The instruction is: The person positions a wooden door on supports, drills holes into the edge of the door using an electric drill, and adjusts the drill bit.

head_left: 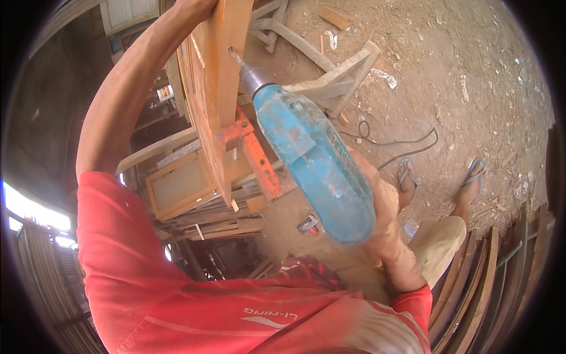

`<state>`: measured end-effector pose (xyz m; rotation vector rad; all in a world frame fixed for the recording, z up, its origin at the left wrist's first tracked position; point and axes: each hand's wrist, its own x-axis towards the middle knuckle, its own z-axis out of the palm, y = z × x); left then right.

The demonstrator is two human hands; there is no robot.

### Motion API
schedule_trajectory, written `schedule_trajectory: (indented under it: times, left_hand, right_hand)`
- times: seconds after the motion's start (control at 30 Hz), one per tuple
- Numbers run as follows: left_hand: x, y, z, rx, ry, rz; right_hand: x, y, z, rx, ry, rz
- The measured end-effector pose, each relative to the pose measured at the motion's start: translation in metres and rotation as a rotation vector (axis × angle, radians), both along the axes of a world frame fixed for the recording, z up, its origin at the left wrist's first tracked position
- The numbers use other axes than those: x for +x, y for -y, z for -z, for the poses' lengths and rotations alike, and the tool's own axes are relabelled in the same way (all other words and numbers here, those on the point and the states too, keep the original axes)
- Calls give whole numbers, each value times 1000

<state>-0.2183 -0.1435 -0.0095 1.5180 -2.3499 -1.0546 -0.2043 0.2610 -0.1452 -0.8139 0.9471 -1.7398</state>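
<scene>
My right hand (380,200) is wrapped around the handle side of a worn blue power drill (312,159), whose body hides most of my fingers. The drill's metal chuck (255,79) carries a bit (237,56), with its tip at a hole in the narrow edge of a wooden panel (227,88). At the top of the view, my left hand (199,6) is against the panel's upper part; its fingers are hidden or cut off by the frame. Lower down, an orange-red metal clamp (256,156) sits against the panel.
Wooden trestle pieces (336,74) stand on the dirt ground beyond the drill. A black cord (407,141) runs near my sandalled feet (407,174). Stacked planks (477,289) lie at lower right. A framed panel (180,183) and more timber (230,224) are at left.
</scene>
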Motion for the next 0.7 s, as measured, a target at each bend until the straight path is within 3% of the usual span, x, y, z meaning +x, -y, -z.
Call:
schedule_trajectory:
  times: [0.1,0.27,0.37,0.7]
  left_hand:
    - [0,3,3,-40,-70,8]
    - [-2,-6,-6,-50,86,-39]
    - [-1,-2,0,14,-47,2]
    - [1,-9,-4,15,-4,53]
  right_hand:
    - [-7,1,-11,6,-18,18]
    - [-12,5,-12,14,-19,42]
    - [-9,2,-6,5,-5,35]
    - [-11,5,-15,42,-49,68]
